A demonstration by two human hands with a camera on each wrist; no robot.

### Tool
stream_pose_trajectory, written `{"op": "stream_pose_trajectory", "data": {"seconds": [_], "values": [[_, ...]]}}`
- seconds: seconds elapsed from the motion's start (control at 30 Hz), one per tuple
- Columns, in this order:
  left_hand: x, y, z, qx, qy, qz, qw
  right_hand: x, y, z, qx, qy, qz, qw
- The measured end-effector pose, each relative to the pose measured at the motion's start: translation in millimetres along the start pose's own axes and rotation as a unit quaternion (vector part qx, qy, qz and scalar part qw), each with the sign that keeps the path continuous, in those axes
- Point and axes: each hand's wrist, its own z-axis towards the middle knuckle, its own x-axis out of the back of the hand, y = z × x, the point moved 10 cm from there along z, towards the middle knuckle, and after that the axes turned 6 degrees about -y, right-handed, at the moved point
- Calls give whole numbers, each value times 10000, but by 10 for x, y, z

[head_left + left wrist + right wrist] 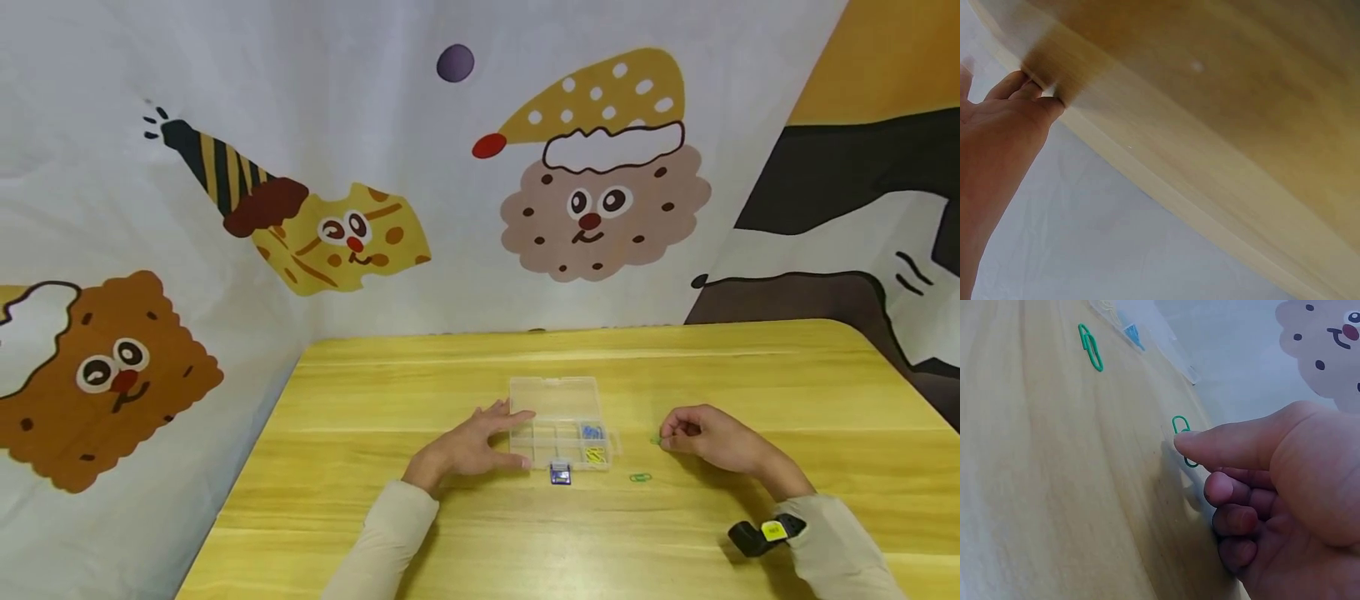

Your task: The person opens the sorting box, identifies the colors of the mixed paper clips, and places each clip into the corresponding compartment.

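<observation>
My right hand (716, 442) pinches a green paper clip (1180, 424) between thumb and fingertips, just over the table, to the right of a clear plastic box (543, 468). Part of that clip is hidden behind the thumb in the right wrist view. A second green paper clip (641, 477) lies on the wood nearer the front. With fingers spread, my left hand (472, 443) rests against the box's left side. The box has its lid (555, 397) tipped back. Blue paper clips (592, 432) and yellow paper clips (595, 455) fill two compartments at its right end.
A small dark blue tag (560, 473) sits at the box's front edge. The wooden table (360, 400) meets a cartoon-printed cloth (450, 275) at the back. A black device with a yellow label (772, 531) is strapped at the right wrist.
</observation>
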Motion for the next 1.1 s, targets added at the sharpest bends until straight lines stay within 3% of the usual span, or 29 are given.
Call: {"op": "stream_pose_trajectory", "data": {"seconds": [0.63, 0.9, 1.1], "values": [[-12, -26, 16, 49, 39, 43, 10000, 36, -145, -7, 57, 216, -141, 9997], [-7, -26, 9, 63, 39, 165, 9998, 91, -299, 10, 262, 362, -282, 9986], [-10, -26, 8, 63, 41, 105, 9999, 99, -413, 38, 387, 360, -83, 9986]]}}
